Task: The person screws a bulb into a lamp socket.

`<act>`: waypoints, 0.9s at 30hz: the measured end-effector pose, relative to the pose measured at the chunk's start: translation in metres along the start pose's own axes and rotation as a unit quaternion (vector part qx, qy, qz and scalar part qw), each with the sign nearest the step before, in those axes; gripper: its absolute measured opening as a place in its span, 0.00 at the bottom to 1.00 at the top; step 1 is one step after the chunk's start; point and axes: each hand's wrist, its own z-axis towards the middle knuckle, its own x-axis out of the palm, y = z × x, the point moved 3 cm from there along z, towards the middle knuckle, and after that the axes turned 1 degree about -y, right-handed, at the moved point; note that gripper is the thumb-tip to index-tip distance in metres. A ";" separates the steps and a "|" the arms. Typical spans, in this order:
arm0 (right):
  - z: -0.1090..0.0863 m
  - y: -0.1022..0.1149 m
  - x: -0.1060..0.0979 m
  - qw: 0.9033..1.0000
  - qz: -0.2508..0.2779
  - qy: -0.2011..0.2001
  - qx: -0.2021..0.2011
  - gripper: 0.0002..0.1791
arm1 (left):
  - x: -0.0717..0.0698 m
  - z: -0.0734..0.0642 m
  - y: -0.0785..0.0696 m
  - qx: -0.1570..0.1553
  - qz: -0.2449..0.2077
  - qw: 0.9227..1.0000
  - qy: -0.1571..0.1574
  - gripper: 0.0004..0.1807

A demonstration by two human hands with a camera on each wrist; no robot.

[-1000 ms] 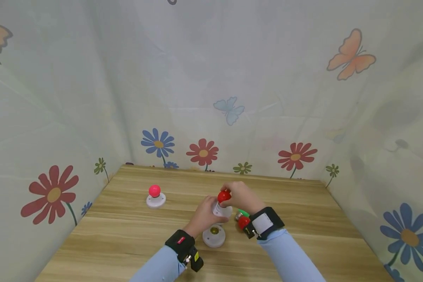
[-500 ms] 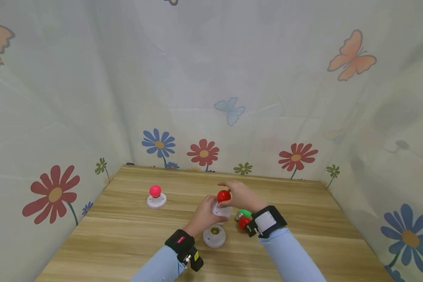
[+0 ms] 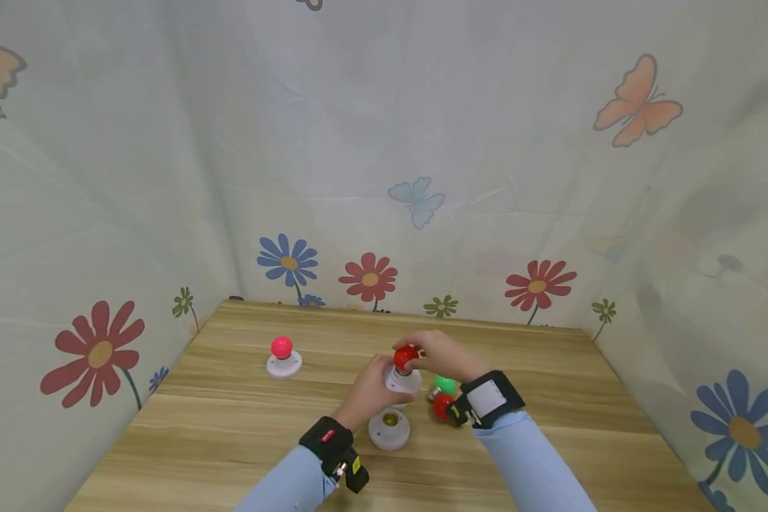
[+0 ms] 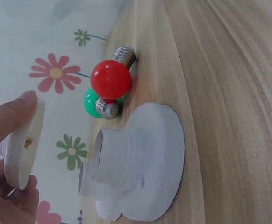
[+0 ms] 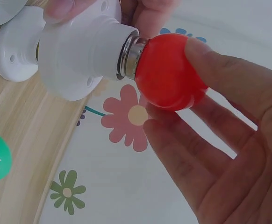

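The held socket [image 5: 89, 56] partly hides the pinched red bulb [image 5: 168, 72]

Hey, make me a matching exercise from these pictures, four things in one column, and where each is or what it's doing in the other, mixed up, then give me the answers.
Column one
1. Left hand
2. Right hand
3. Pink bulb
4. Green bulb

Column two
A. Lying on the table next to a loose red bulb
B. Holding a white socket
C. Upright in a lone base, off to the left
D. Gripping a second red bulb at the socket's mouth

Right pairs: 1-B, 2-D, 3-C, 4-A.
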 end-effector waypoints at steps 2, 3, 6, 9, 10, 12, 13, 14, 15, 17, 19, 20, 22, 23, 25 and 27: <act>0.001 0.000 0.001 1.000 -0.005 -0.010 0.014 0.20 | 0.000 -0.001 -0.002 0.000 0.000 1.000 0.000 0.36; 0.002 0.000 0.002 1.000 -0.010 -0.015 0.020 0.20 | 0.000 -0.001 -0.002 0.000 0.000 1.000 0.000 0.36; 0.005 -0.003 0.004 0.998 -0.037 -0.028 0.045 0.19 | 0.002 0.001 0.001 -0.002 0.007 1.000 -0.001 0.36; 0.007 -0.005 0.007 0.995 -0.064 -0.035 0.072 0.18 | 0.005 0.004 0.007 -0.002 0.014 1.000 -0.004 0.37; 0.007 -0.005 0.007 0.994 -0.071 -0.037 0.079 0.18 | 0.005 0.005 0.009 -0.002 0.015 1.000 -0.005 0.37; 0.006 -0.004 0.008 0.993 -0.075 -0.041 0.083 0.19 | 0.007 0.006 0.011 -0.003 0.017 1.000 -0.005 0.38; 0.006 -0.004 0.007 0.993 -0.077 -0.044 0.082 0.20 | 0.007 0.006 0.012 -0.002 0.017 1.000 -0.005 0.38; 0.005 -0.003 0.007 0.993 -0.077 -0.044 0.079 0.22 | 0.007 0.006 0.012 -0.001 0.019 1.000 -0.006 0.38; 0.003 -0.002 0.006 0.994 -0.074 -0.042 0.074 0.24 | 0.006 0.006 0.011 0.000 0.017 1.000 -0.006 0.38; 0.001 -0.001 0.005 0.996 -0.063 -0.032 0.061 0.28 | 0.005 0.005 0.010 0.001 0.017 1.000 -0.006 0.37; 0.000 -0.001 0.003 0.998 -0.051 -0.016 0.043 0.31 | 0.004 0.004 0.008 0.005 0.015 1.000 -0.008 0.37; -0.001 -0.002 0.003 0.999 -0.043 -0.007 0.030 0.31 | 0.003 0.004 0.006 0.006 0.012 1.000 -0.008 0.37; -0.001 -0.003 0.003 1.000 -0.029 0.007 0.008 0.30 | 0.002 0.004 0.005 0.009 0.011 1.000 -0.010 0.37; -0.001 -0.003 0.003 1.000 -0.025 0.012 -0.002 0.29 | 0.001 0.003 0.005 0.009 0.009 1.000 -0.010 0.37; 0.000 -0.003 0.003 1.000 -0.017 0.018 -0.013 0.27 | 0.001 0.003 0.005 0.010 0.007 1.000 -0.010 0.37; 0.000 -0.004 0.003 1.000 -0.013 0.020 -0.015 0.26 | 0.001 0.003 0.006 0.009 0.009 1.000 -0.010 0.38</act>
